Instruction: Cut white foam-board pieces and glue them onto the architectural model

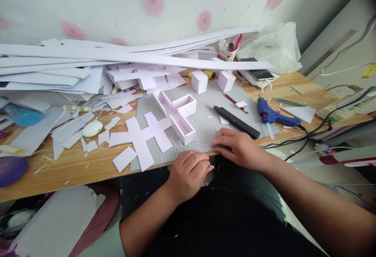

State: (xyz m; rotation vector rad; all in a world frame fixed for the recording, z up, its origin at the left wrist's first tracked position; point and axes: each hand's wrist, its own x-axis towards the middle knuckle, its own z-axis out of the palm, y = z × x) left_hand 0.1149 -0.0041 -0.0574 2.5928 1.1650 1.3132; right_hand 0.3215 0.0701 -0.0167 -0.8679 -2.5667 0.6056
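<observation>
My left hand (188, 176) is closed at the table's front edge, with a small white scrap (212, 167) showing at its fingertips. Just right of it, my right hand (239, 147) rests on the edge of the grey cutting mat (160, 155), fingers loosely bent and apart, holding nothing I can see. A black pen-shaped tool (236, 122) lies beyond the right hand. On the mat stands an open-topped white foam-board piece (183, 122) with trough-like arms. Left of it lies a flat cross-shaped cutout (141, 137). Two white boxes (199, 82) (226, 80) stand at the back.
A blue glue gun (274, 114) with its cable lies at the right. A red pencil (235, 102) and a yellow-handled tool (210, 75) are farther back. Long white strips (132, 55) and board offcuts pile up along the wall. A paper cup (227, 51) holds tools.
</observation>
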